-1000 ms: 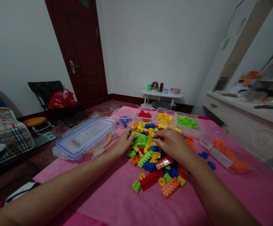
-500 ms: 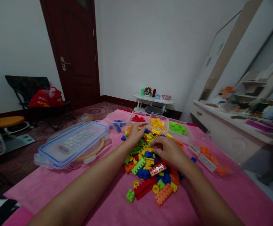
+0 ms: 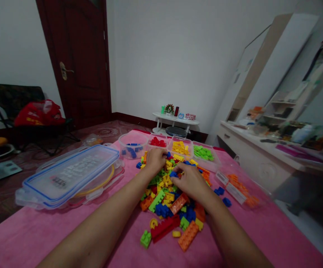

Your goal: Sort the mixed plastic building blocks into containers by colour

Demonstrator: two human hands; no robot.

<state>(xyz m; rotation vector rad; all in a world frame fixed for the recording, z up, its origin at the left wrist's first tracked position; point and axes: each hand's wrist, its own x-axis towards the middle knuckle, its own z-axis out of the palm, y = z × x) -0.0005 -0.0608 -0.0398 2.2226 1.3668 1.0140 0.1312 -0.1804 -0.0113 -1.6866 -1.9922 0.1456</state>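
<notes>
A mixed pile of toy building bricks (image 3: 165,201) in blue, yellow, green, red and orange lies on the pink cloth (image 3: 100,238). My left hand (image 3: 156,160) reaches over the back of the pile, fingers curled down and closed at a small blue brick (image 3: 168,154). On the pile's right side, my right hand (image 3: 191,180) pinches another blue brick (image 3: 174,174) between thumb and fingers. Behind the pile stand a round clear tub (image 3: 120,141) with blue bricks and boxes of red bricks (image 3: 158,142), yellow bricks (image 3: 180,147) and green bricks (image 3: 203,152).
Stacked clear lids (image 3: 72,175) with blue, yellow and red rims lie at the left. A clear box of orange bricks (image 3: 241,188) is at the right, with loose blue bricks (image 3: 226,202) beside it. A white dresser (image 3: 250,149) stands beyond the right edge.
The view has shifted slightly to the right. My left fingers, stretched out before, are now curled in. A blue brick now shows in my right fingers. One yellow round piece at the front has shifted.
</notes>
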